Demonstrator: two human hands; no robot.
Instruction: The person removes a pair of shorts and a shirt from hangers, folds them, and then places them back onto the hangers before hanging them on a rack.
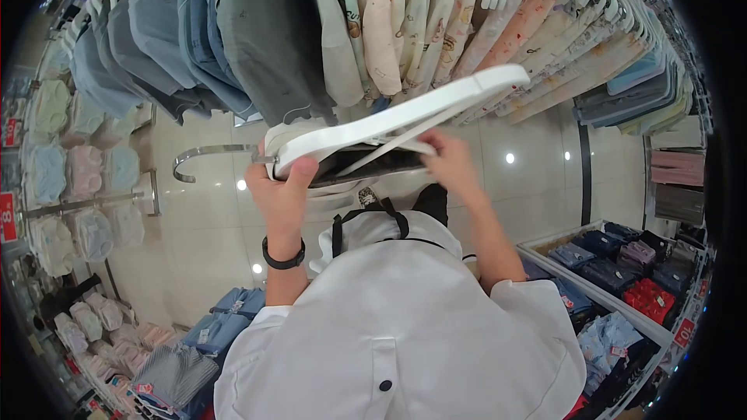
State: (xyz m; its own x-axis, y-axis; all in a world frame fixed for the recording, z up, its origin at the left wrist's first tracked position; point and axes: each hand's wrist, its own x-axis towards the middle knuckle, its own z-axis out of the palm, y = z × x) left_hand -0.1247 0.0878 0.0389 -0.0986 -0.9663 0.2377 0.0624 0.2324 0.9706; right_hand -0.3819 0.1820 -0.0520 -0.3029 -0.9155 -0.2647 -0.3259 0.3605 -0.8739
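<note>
A white hanger (405,113) with a metal hook (210,152) is held sideways in front of the body, its hook toward the left. My left hand (286,187) is closed around the hanger near the hook, the thumb pressed on its front. Below the hanger's upper arm hangs something dark and folded (373,162), its kind unclear. My right hand (449,157) is closed at the right end of a thin white strip or bar (405,138) beside the dark item; the fingertips are partly hidden. A black band is on my left wrist.
Hanging garments (272,39) fill the rack ahead, with patterned ones (529,27) to the right. Packaged items (48,171) hang at the left. Folded clothes (603,272) lie in a bin at lower right, and folded denim (226,319) at lower left. Tiled floor (529,187) shows between.
</note>
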